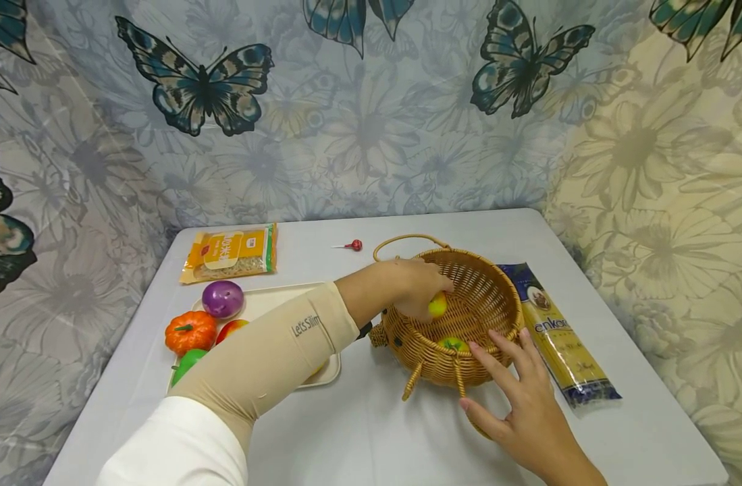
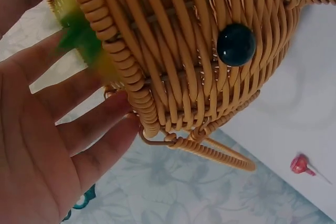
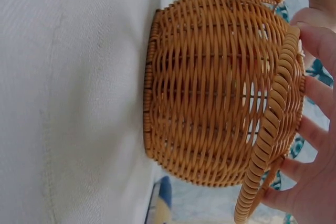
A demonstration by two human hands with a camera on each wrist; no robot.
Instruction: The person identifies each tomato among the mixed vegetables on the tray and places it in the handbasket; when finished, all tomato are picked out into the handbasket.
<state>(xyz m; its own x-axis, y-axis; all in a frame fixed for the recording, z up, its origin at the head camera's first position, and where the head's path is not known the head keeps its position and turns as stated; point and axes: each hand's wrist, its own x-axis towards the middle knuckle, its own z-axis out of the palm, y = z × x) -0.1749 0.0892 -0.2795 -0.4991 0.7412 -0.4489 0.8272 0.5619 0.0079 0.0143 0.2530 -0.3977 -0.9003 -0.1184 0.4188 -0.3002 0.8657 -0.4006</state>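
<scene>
My left hand (image 1: pixel 414 287) reaches over the left rim of a wicker basket (image 1: pixel 401 344). Its fingers look fairly straight in the left wrist view. By the fingertips is a small yellow fruit-like thing (image 1: pixel 437 305), which shows a blurred green part (image 2: pixel 79 40) in the left wrist view. Another yellow-green round thing (image 1: pixel 452 344) lies inside, behind the near rim. My right hand (image 1: pixel 528 412) has its fingers spread at the near right rim, with the thumb near the braided handle (image 3: pixel 270 124). A dark bead (image 2: pixel 236 44) sits on the basket's side.
Left of the basket, a cream tray (image 1: pixel 331 371) is partly hidden by my left arm. Around it are a purple eggplant (image 1: pixel 223 299), an orange pumpkin (image 1: pixel 191 332) and a green pepper (image 1: pixel 188 364). A grain bag (image 1: pixel 231 253), a lollipop (image 1: pixel 354 245) and a blue-and-gold packet (image 1: pixel 565 337) lie on the table.
</scene>
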